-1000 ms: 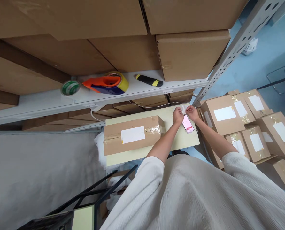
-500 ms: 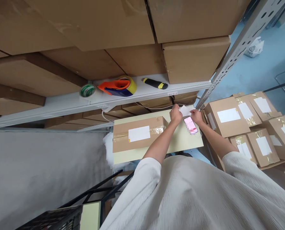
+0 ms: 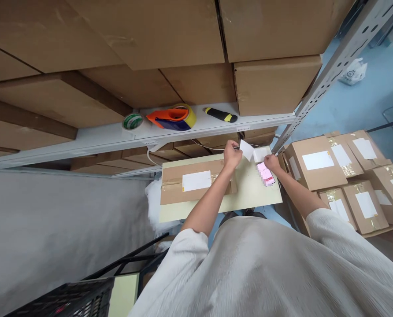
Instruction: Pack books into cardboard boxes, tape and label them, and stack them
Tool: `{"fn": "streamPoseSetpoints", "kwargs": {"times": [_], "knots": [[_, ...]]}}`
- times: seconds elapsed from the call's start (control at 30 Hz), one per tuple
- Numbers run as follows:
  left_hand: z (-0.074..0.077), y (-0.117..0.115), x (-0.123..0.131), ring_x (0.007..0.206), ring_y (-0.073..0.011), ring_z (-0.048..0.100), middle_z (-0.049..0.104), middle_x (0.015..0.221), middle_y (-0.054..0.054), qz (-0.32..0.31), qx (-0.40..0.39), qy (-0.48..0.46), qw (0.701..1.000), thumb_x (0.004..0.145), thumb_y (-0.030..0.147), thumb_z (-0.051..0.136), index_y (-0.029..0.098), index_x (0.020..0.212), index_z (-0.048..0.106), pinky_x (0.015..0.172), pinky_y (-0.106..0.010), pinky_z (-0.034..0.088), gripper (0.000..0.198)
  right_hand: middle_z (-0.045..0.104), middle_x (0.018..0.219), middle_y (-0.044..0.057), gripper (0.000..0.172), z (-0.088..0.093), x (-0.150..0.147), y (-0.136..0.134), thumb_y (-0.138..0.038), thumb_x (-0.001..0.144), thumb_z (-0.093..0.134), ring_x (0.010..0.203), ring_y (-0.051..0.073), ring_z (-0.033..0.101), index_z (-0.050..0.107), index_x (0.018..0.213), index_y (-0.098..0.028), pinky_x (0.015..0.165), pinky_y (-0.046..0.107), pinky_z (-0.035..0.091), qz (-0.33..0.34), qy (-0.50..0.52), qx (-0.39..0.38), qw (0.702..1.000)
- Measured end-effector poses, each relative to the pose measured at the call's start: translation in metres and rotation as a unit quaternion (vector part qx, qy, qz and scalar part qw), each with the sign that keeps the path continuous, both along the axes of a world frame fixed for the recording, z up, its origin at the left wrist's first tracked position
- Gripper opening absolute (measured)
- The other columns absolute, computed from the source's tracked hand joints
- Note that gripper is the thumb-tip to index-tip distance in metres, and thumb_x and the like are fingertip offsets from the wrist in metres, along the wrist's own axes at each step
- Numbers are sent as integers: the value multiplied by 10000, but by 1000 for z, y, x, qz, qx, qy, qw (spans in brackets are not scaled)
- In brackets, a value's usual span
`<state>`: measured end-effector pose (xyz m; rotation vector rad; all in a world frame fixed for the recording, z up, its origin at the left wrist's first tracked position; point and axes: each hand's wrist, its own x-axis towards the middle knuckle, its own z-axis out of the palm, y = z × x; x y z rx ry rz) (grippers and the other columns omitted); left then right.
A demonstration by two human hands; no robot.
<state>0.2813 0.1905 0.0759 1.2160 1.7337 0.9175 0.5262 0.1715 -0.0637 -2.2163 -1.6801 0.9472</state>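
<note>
My left hand (image 3: 232,155) pinches the corner of a white paper slip (image 3: 246,150) and holds it up over the pale table (image 3: 249,191). Just right of the slip lies a small white box-like object (image 3: 261,154), too small to identify. My right hand (image 3: 272,163) is closed at that object's right side; what its fingertips grip, if anything, is hidden. Right below, a phone (image 3: 265,174) with a lit pink screen rests on the table. A taped cardboard box (image 3: 173,187) with a blank-looking white label (image 3: 196,180) lies left of my left forearm.
On the shelf (image 3: 216,127) ahead are a tape roll (image 3: 132,121), an orange tape dispenser (image 3: 173,119) and a black-and-yellow utility knife (image 3: 220,115). Cartons fill the shelves. Labelled boxes (image 3: 318,176) are stacked at right, past the metal post (image 3: 335,75). A black crate (image 3: 84,299) stands lower left.
My left hand has moved left, drawing the paper slip away from the white object. My right hand stays near that object, its fingers now more curled. The view has shifted slightly.
</note>
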Motion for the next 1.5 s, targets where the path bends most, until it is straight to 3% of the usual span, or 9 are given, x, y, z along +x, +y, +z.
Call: {"fn": "streamPoseSetpoints", "kwargs": {"times": [0.23,0.47,0.53,0.67,0.8,0.93,1.07,1.33,1.5], "knots": [[9,-20,-25,998,-171,711,716,1159,-31,78,12,-118,990,791,17,645,248,1051,590,907,-304,579,352,669,1490,204,456,24,-14,-14,-213,864,630,1242,331,729,783,1289,-150,1125,441,567,9,24,23,999],[35,-48,-66,1184,-192,697,680,1338,-62,117,36,-207,971,834,76,661,271,1207,586,859,-283,605,428,579,1593,124,677,91,-89,-55,-392,882,754,1279,293,675,556,1523,-301,1077,469,581,90,241,166,952],[41,-57,-76,1250,-209,682,673,1359,-67,126,54,-244,960,815,78,679,273,1215,598,863,-287,604,453,610,1544,126,659,109,-114,-61,-471,878,794,1235,286,680,580,1477,-296,1067,476,578,82,260,198,942],[48,-73,-106,1322,-230,653,688,1349,-59,139,79,-294,942,770,89,721,274,1207,637,961,-319,597,482,718,1288,109,328,137,-158,-62,-521,923,728,1151,277,685,703,1112,-254,1014,462,581,76,296,260,916],[54,-91,-152,1246,-208,689,732,1285,-38,165,113,-279,939,825,133,693,265,1146,674,1053,-348,571,347,751,1025,56,281,156,-192,-68,-518,902,704,971,246,700,670,948,-244,907,408,586,49,337,230,912],[55,-111,-195,1204,-221,710,765,1235,-60,112,131,-245,954,897,209,662,247,1079,682,1068,-377,571,187,708,843,7,324,170,-216,-79,-539,841,720,784,209,651,646,943,-240,714,331,534,37,347,169,922],[50,-125,-223,1111,-226,734,767,1175,-72,65,106,-237,964,936,288,685,240,1096,682,983,-368,587,167,678,821,-1,320,181,-232,-88,-519,814,727,762,192,622,644,926,-231,686,305,493,52,327,150,932],[35,-131,-251,844,-172,704,739,915,-26,15,105,-211,972,877,233,757,223,1067,665,827,-298,570,211,629,813,-7,319,186,-247,-100,-511,814,721,761,184,574,680,935,-219,716,320,466,118,270,146,944],[31,-142,-259,877,-202,728,774,926,-23,-10,93,-80,992,921,187,710,241,1136,693,876,-338,570,222,599,769,-43,362,182,-254,-100,-420,796,721,738,188,595,647,1090,-221,729,329,489,66,247,132,958]]}}
